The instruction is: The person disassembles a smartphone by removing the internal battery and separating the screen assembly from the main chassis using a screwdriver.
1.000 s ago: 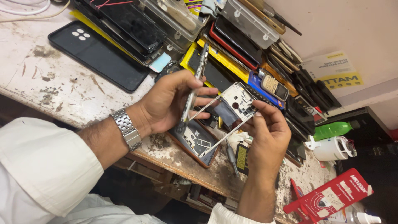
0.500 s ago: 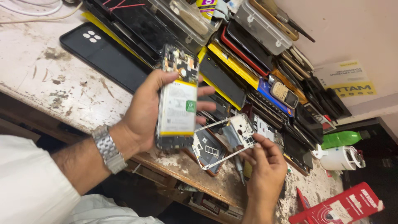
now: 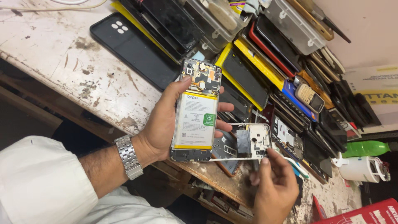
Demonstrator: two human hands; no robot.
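Note:
My left hand (image 3: 163, 124) holds an opened phone (image 3: 195, 112) upright, its back off, showing a white battery with yellow edges and the circuit board at the top. My right hand (image 3: 271, 188) sits lower right, its fingertips on the corner of a silvery phone middle frame (image 3: 253, 143) that lies flat by the bench edge. A metal watch (image 3: 127, 157) is on my left wrist, with a white sleeve behind it.
The worn white workbench (image 3: 62, 58) carries a black phone case (image 3: 132, 49) and a long slanted stack of phones, screens and clear plastic boxes (image 3: 290, 25). A small keypad phone (image 3: 309, 96) lies on the stack. A green bottle (image 3: 365, 148) and white cup (image 3: 358, 168) stand right.
My left hand has lifted the open phone body higher and turned it upright toward me. The frame has separated from it and now lies low under my right fingertips.

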